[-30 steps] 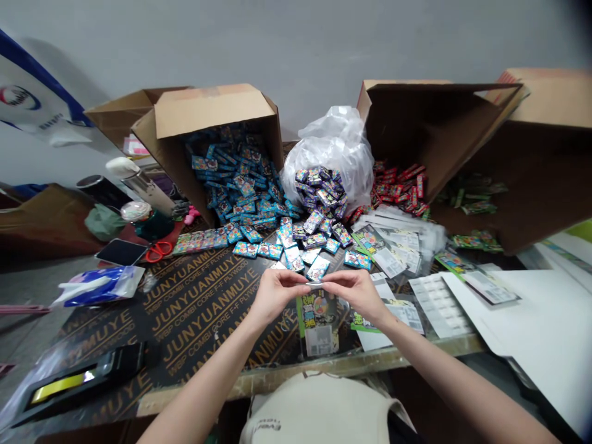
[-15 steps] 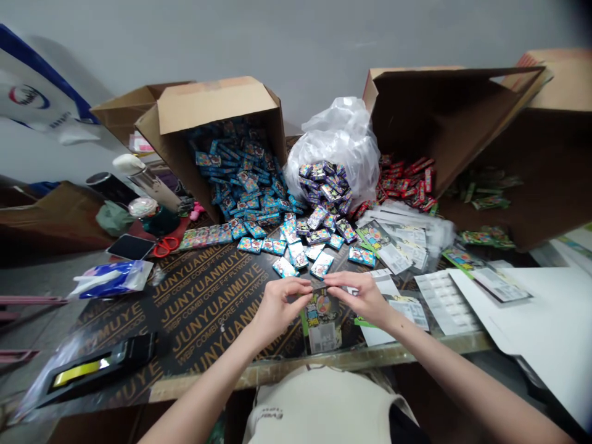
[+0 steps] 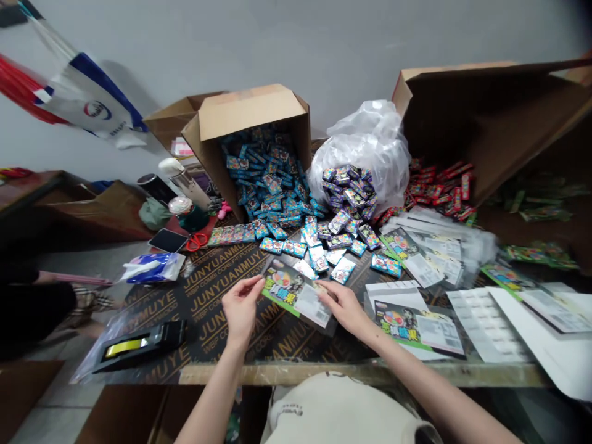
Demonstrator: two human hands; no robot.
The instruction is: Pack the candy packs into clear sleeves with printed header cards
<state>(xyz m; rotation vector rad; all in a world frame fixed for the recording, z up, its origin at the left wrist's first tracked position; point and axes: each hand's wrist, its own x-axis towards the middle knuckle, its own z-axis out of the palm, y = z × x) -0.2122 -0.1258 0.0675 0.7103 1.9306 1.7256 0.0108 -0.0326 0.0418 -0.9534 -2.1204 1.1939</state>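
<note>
A flat printed plastic pouch [image 3: 298, 293], black and green with colourful lettering and a pale panel, lies between my hands just above the table. My left hand [image 3: 241, 310] pinches its left edge between thumb and fingertips. At the pouch's upper right, my right hand [image 3: 345, 308] is closed on the edge, its fingers partly over the pale panel. Just beyond the pouch are several small blue candy packs [image 3: 317, 259], some turned white side up. Purple candy packs [image 3: 340, 240] lie behind them. Another printed pouch [image 3: 419, 327] rests right of my right hand.
Blue packs fill a tipped cardboard box [image 3: 252, 114]; a clear plastic bag [image 3: 365, 139] holds purple ones. Red packs [image 3: 439, 185] spill from a box on the right. A tape dispenser [image 3: 143, 345], red scissors [image 3: 197, 242] and a phone [image 3: 167, 240] are at left. A person's leg shows far left.
The pouch, upright between both hands before, now lies flatter and turned sideways. My hands have moved apart to its two sides. The view has swung left.
</note>
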